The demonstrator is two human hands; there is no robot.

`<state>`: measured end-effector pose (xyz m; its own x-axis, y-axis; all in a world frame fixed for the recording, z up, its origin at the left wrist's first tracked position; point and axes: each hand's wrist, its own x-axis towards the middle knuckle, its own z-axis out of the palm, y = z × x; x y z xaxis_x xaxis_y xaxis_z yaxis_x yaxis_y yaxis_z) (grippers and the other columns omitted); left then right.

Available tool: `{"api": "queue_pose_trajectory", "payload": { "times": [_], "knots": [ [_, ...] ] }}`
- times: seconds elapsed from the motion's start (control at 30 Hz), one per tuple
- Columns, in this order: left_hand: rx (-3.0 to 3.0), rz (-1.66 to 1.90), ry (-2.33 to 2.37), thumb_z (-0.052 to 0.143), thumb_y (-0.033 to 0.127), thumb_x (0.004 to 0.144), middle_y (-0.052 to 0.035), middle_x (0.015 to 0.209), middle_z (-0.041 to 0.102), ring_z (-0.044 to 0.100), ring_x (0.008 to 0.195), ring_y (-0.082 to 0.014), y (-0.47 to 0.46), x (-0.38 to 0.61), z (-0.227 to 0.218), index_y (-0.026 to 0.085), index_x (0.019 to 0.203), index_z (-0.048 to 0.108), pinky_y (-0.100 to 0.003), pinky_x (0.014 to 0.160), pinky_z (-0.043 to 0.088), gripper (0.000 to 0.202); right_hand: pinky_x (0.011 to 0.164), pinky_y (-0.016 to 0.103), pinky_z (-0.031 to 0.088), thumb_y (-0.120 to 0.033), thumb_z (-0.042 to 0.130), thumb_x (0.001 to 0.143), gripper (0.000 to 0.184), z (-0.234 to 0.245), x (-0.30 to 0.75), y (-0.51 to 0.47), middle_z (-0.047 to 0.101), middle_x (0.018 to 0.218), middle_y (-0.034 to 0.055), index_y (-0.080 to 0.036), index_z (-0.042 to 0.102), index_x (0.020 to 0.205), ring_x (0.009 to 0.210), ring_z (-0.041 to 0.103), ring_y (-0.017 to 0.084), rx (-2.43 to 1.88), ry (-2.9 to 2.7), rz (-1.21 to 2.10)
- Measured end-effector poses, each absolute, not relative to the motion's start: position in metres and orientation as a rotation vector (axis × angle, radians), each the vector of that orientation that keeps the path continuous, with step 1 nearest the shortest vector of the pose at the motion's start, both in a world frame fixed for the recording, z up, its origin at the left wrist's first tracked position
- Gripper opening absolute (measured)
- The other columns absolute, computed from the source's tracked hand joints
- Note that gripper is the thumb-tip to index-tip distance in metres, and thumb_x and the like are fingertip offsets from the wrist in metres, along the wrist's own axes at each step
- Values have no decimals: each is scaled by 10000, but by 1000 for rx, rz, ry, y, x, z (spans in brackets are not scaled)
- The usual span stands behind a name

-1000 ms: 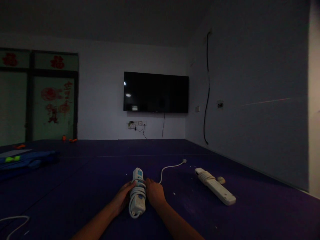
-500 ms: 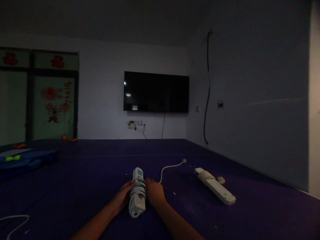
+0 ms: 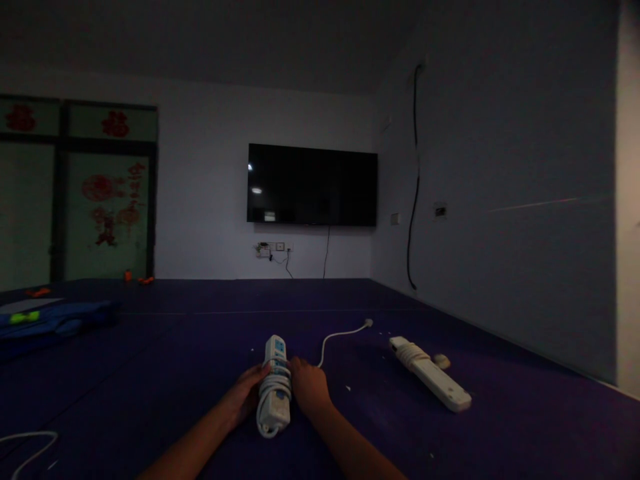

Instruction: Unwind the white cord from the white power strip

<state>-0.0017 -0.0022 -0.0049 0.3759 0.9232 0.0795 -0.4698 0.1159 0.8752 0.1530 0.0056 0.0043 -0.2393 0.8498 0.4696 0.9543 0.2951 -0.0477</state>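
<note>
A white power strip (image 3: 276,408) with blue socket faces lies lengthwise in front of me, its white cord (image 3: 277,382) wound several times around the middle. My left hand (image 3: 249,389) grips its left side, thumb on top by the coils. At the right side, my right hand (image 3: 308,385) is closed against the strip and cord, its fingertips partly hidden. From beyond that hand a loose length of cord runs away to a plug (image 3: 369,323) on the purple surface. Over to the right lies a second white power strip (image 3: 443,385), also wrapped in its cord.
The purple surface (image 3: 200,427) reaches to the walls. Blue cloth (image 3: 75,317) with a yellow-green item lies at left, small orange objects (image 3: 145,281) behind it. Another white cord (image 3: 37,437) enters at lower left. A television (image 3: 313,185) hangs on the far wall.
Almost nothing differs. The power strip and both hands keep their places, apart from a very slight shift of the strip's near end.
</note>
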Motion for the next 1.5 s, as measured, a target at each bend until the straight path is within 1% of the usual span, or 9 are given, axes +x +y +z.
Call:
{"api": "queue_pose_trajectory", "payload": {
  "times": [0.1, 0.3, 0.47, 0.57, 0.73, 1.07, 1.23, 1.4, 1.5],
  "knots": [
    [996, 1102, 564, 712, 316, 619, -79, 766, 674, 622, 721, -200, -2, -4, -7, 111, 899, 638, -335, 784, 420, 355, 557, 258, 453, -276, 298, 906, 270, 5, 153, 5, 649, 849, 83, -185, 552, 906, 704, 637, 185, -1608, -2174, -352],
    [1001, 1092, 587, 710, 301, 625, -80, 783, 672, 619, 701, -190, -5, -5, -5, 119, 917, 634, -336, 777, 416, 352, 542, 248, 443, -282, 274, 912, 294, 5, 152, 3, 644, 828, 90, -175, 548, 908, 692, 637, 180, -1570, -2174, -350],
    [984, 1107, 561, 708, 269, 629, -47, 722, 662, 604, 624, -155, -9, -3, -2, 130, 885, 638, -308, 726, 425, 300, 530, 250, 441, -275, 276, 910, 281, 4, 150, 3, 642, 830, 79, -185, 542, 905, 680, 634, 180, -1541, -2186, -391],
    [996, 1107, 572, 710, 265, 624, -46, 706, 659, 594, 594, -146, -11, -3, -1, 123, 879, 641, -295, 694, 426, 300, 526, 241, 440, -265, 280, 908, 271, 4, 150, 2, 642, 835, 66, -193, 541, 899, 679, 633, 173, -1524, -2204, -402],
    [1001, 1104, 591, 704, 273, 626, -59, 752, 669, 604, 635, -162, -12, -2, 0, 121, 901, 641, -299, 705, 434, 321, 534, 238, 445, -294, 288, 907, 273, 5, 149, 3, 644, 841, 72, -191, 541, 904, 685, 635, 175, -1562, -2201, -379],
    [1007, 1121, 656, 678, 299, 647, -53, 707, 672, 615, 640, -170, -9, -2, -4, 123, 879, 643, -303, 724, 437, 293, 534, 253, 450, -253, 305, 898, 250, 5, 149, 3, 646, 821, 81, -185, 545, 894, 675, 638, 185, -1567, -2203, -386],
    [1006, 1140, 644, 673, 322, 642, -48, 698, 666, 609, 621, -158, -12, 0, -2, 127, 849, 640, -290, 715, 440, 286, 536, 254, 450, -254, 302, 900, 259, 6, 149, 2, 644, 820, 82, -182, 550, 888, 681, 636, 186, -1546, -2212, -384],
    [955, 1162, 723, 645, 356, 670, -38, 633, 647, 592, 546, -145, -14, 4, 2, 118, 833, 626, -282, 645, 452, 290, 539, 251, 452, -264, 300, 902, 251, 5, 149, 3, 641, 839, 72, -192, 540, 906, 690, 633, 183, -1572, -2199, -407],
    [910, 1193, 740, 644, 355, 675, -5, 572, 614, 548, 463, -110, -13, 5, 2, 125, 838, 611, -256, 578, 447, 284, 547, 244, 453, -262, 309, 901, 235, 4, 149, 3, 640, 846, 67, -191, 533, 911, 701, 633, 179, -1568, -2195, -421]
  ]
}}
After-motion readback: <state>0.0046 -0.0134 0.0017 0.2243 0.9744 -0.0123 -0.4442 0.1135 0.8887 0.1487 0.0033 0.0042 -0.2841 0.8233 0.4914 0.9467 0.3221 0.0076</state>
